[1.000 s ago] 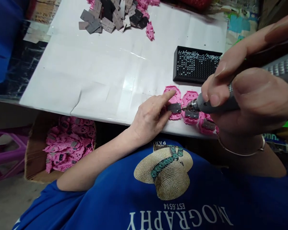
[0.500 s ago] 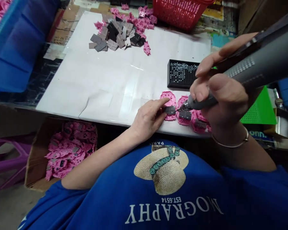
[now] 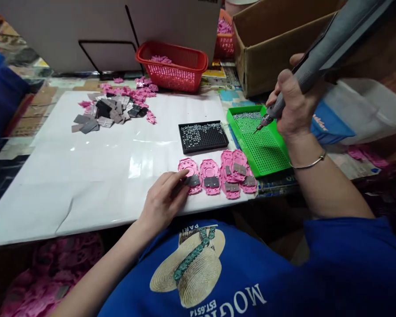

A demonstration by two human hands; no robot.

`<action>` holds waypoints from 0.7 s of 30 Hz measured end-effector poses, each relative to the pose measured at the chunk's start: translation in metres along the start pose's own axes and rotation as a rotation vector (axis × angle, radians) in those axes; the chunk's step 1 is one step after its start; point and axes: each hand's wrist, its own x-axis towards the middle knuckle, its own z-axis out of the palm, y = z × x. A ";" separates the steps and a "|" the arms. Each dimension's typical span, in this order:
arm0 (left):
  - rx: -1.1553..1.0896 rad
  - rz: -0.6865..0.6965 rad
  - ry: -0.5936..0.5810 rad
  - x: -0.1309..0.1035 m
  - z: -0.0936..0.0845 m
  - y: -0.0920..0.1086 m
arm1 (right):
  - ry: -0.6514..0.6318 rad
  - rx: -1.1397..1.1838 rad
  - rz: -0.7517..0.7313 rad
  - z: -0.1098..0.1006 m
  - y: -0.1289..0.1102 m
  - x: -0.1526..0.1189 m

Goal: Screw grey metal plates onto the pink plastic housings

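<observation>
My right hand (image 3: 297,103) is wrapped round a grey electric screwdriver (image 3: 312,72), its bit pointing down over the green perforated tray (image 3: 273,160). Screws lie at that tray's far end. My left hand (image 3: 165,198) has its thumb and fingers closed on the leftmost pink plastic shell (image 3: 185,164), at the dark grey plate (image 3: 194,180) on it. Beside it lies another pink shell (image 3: 211,166) with a dark plate, then several more, partly stacked. Behind them sits a black screw tray (image 3: 204,145), its holes partly filled with screws.
A heap of grey and black plates (image 3: 108,112) lies at the far left beside small pink parts (image 3: 132,91). Behind stand a red basket (image 3: 174,75) and a cardboard box (image 3: 251,66). A blue bin (image 3: 6,97) is at left. More pink shells (image 3: 53,273) lie below the table edge.
The screwdriver has moved from the leftmost pink shell, up and right, to above the green tray. My left hand stays at that shell. The view has shifted, showing more of the background.
</observation>
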 end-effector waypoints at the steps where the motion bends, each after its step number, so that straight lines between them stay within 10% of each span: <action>1: 0.000 0.001 -0.004 0.000 0.000 0.000 | 0.085 -0.035 0.006 -0.005 0.012 0.003; 11: 0.022 -0.045 -0.023 0.001 -0.002 0.004 | 0.321 -0.085 0.066 -0.031 0.098 0.019; 21: 0.008 -0.046 -0.018 0.000 -0.001 0.005 | 0.296 -0.015 0.119 -0.032 0.116 0.017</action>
